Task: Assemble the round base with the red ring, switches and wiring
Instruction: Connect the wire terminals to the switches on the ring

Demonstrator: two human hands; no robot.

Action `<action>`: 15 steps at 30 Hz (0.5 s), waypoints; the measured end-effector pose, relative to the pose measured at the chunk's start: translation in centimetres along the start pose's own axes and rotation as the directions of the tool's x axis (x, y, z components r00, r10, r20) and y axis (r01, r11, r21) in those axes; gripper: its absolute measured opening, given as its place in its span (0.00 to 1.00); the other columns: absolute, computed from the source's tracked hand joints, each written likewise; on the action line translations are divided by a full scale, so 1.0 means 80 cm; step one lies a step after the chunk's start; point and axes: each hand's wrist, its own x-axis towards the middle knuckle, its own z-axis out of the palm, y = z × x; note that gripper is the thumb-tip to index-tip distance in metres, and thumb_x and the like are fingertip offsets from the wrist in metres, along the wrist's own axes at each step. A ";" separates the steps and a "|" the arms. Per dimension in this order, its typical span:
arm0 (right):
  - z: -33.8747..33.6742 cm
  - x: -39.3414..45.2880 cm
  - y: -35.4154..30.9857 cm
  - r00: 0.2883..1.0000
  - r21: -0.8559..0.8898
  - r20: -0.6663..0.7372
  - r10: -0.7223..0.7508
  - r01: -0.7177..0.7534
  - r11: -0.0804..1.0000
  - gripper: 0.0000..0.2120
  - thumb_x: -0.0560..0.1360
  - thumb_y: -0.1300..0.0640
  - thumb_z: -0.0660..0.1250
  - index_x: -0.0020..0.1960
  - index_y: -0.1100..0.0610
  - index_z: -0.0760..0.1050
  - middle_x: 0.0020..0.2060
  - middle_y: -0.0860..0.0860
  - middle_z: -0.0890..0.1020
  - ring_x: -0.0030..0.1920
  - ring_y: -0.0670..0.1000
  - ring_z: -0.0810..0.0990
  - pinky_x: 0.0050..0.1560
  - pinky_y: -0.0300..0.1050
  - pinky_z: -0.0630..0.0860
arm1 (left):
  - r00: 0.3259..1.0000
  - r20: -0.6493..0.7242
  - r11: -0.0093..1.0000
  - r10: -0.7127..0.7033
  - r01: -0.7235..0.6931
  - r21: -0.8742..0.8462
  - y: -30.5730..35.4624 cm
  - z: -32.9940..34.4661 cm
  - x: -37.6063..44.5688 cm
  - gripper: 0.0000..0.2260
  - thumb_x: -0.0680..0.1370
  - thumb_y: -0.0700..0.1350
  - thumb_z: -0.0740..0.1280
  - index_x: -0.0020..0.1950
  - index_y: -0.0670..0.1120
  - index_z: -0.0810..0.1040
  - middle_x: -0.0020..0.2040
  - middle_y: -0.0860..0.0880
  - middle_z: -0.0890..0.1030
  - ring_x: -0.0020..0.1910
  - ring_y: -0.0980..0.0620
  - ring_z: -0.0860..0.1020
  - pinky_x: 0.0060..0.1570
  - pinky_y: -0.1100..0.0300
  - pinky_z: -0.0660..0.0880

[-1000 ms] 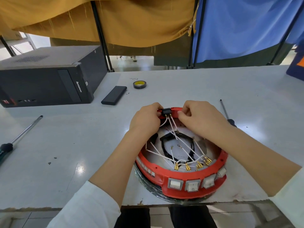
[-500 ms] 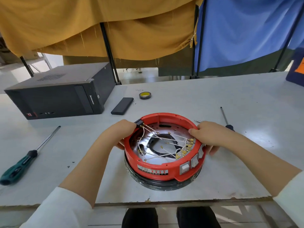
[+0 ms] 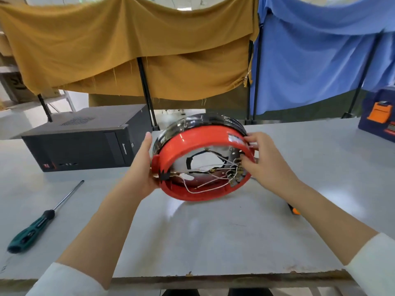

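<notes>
Tilted up at frame centre, the round red plastic ring base (image 3: 198,142) is gripped by the left hand (image 3: 143,165) and right hand (image 3: 259,159) at opposite edges — its loose thin white wires (image 3: 205,184) could snag or pull off their terminals.

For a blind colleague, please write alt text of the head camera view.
Both hands, left hand and right hand, hold the round base with its red ring tilted up on edge above a grey table, white wiring visible inside. A green-handled screwdriver lies at left.

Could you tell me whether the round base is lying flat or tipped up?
Tipped up: the round base stands on edge, open side facing the camera.
</notes>
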 end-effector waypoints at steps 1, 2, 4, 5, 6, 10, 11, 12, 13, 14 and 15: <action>0.001 -0.007 0.002 1.000 0.040 0.027 -0.016 0.015 0.999 0.18 0.73 0.62 0.68 0.51 0.41 0.66 0.57 0.46 0.69 0.56 0.39 0.72 0.53 0.40 0.75 | 1.000 0.030 0.999 0.009 -0.008 -0.036 -0.005 -0.001 -0.001 0.33 0.72 0.72 0.58 0.45 0.44 0.84 0.46 0.44 0.84 0.48 0.43 0.82 0.53 0.47 0.78; 0.003 -0.014 0.007 0.999 0.071 0.053 -0.013 0.009 0.997 0.20 0.73 0.64 0.69 0.51 0.41 0.66 0.58 0.46 0.68 0.58 0.37 0.71 0.54 0.37 0.75 | 0.999 0.027 0.998 0.031 -0.030 -0.064 -0.010 -0.002 -0.003 0.29 0.73 0.70 0.60 0.46 0.45 0.84 0.45 0.44 0.84 0.46 0.43 0.82 0.52 0.48 0.79; 0.006 -0.025 0.016 0.996 0.191 0.078 0.052 -0.067 0.979 0.21 0.73 0.65 0.67 0.55 0.44 0.65 0.61 0.47 0.68 0.60 0.36 0.70 0.50 0.32 0.76 | 0.994 -0.044 0.992 0.102 -0.105 -0.065 -0.020 -0.001 -0.006 0.17 0.75 0.59 0.63 0.43 0.47 0.81 0.39 0.46 0.83 0.38 0.46 0.82 0.46 0.53 0.79; 0.007 -0.028 0.020 0.990 0.307 0.077 0.120 -0.138 0.942 0.20 0.73 0.63 0.65 0.57 0.44 0.64 0.61 0.46 0.69 0.61 0.38 0.70 0.49 0.32 0.76 | 0.987 -0.075 0.987 0.142 -0.147 -0.062 -0.025 0.001 -0.008 0.12 0.75 0.53 0.62 0.38 0.48 0.80 0.35 0.48 0.81 0.33 0.49 0.81 0.41 0.56 0.78; 0.007 -0.031 0.023 0.977 0.450 0.082 0.199 -0.215 0.867 0.19 0.71 0.60 0.63 0.57 0.44 0.64 0.60 0.44 0.69 0.61 0.40 0.71 0.51 0.34 0.75 | 0.979 -0.094 0.981 0.178 -0.184 -0.058 -0.029 0.004 -0.010 0.11 0.74 0.50 0.61 0.33 0.50 0.78 0.31 0.51 0.79 0.28 0.51 0.79 0.37 0.59 0.76; 0.020 -0.041 0.031 0.868 0.628 0.139 0.477 -0.449 0.635 0.07 0.79 0.47 0.58 0.56 0.46 0.69 0.61 0.49 0.74 0.63 0.50 0.71 0.63 0.48 0.68 | 0.964 -0.138 0.970 0.228 -0.237 -0.051 -0.055 0.020 -0.010 0.08 0.76 0.45 0.59 0.44 0.52 0.77 0.40 0.53 0.80 0.36 0.54 0.77 0.36 0.60 0.70; 0.025 -0.047 0.035 0.856 0.520 0.123 0.502 -0.487 0.702 0.12 0.80 0.45 0.57 0.60 0.49 0.69 0.63 0.50 0.74 0.63 0.49 0.71 0.64 0.46 0.66 | 0.961 -0.134 0.968 0.243 -0.249 -0.025 -0.064 0.020 -0.007 0.14 0.78 0.40 0.55 0.57 0.51 0.75 0.48 0.53 0.80 0.42 0.55 0.78 0.39 0.59 0.72; 0.029 -0.054 0.039 0.852 0.396 0.099 0.514 -0.507 0.765 0.16 0.81 0.45 0.56 0.64 0.51 0.69 0.65 0.49 0.72 0.63 0.48 0.70 0.62 0.42 0.63 | 0.959 -0.114 0.966 0.259 -0.258 0.022 -0.075 0.018 -0.005 0.21 0.78 0.36 0.53 0.68 0.52 0.69 0.55 0.55 0.78 0.49 0.54 0.78 0.44 0.59 0.74; 0.033 -0.060 0.044 0.849 0.316 0.077 0.523 -0.519 0.794 0.19 0.81 0.47 0.56 0.69 0.53 0.67 0.68 0.49 0.70 0.65 0.47 0.68 0.61 0.38 0.60 | 0.963 -0.102 0.967 0.248 -0.240 0.085 -0.085 0.015 -0.001 0.24 0.78 0.36 0.53 0.73 0.52 0.64 0.61 0.56 0.77 0.54 0.53 0.78 0.50 0.57 0.74; 0.035 -0.067 0.050 0.843 0.281 0.072 0.533 -0.530 0.800 0.21 0.81 0.49 0.57 0.72 0.54 0.64 0.70 0.48 0.68 0.68 0.47 0.66 0.61 0.37 0.57 | 0.969 -0.102 0.967 0.227 -0.212 0.142 -0.094 0.012 0.000 0.24 0.78 0.38 0.53 0.73 0.53 0.64 0.63 0.54 0.77 0.56 0.52 0.78 0.53 0.56 0.73; 0.038 -0.072 0.055 0.841 0.276 0.068 0.537 -0.533 0.800 0.22 0.81 0.52 0.57 0.74 0.53 0.61 0.71 0.48 0.66 0.70 0.47 0.63 0.62 0.36 0.56 | 0.972 -0.119 0.967 0.204 -0.180 0.182 -0.102 0.008 0.004 0.23 0.78 0.40 0.54 0.73 0.52 0.66 0.60 0.49 0.79 0.51 0.52 0.80 0.50 0.55 0.75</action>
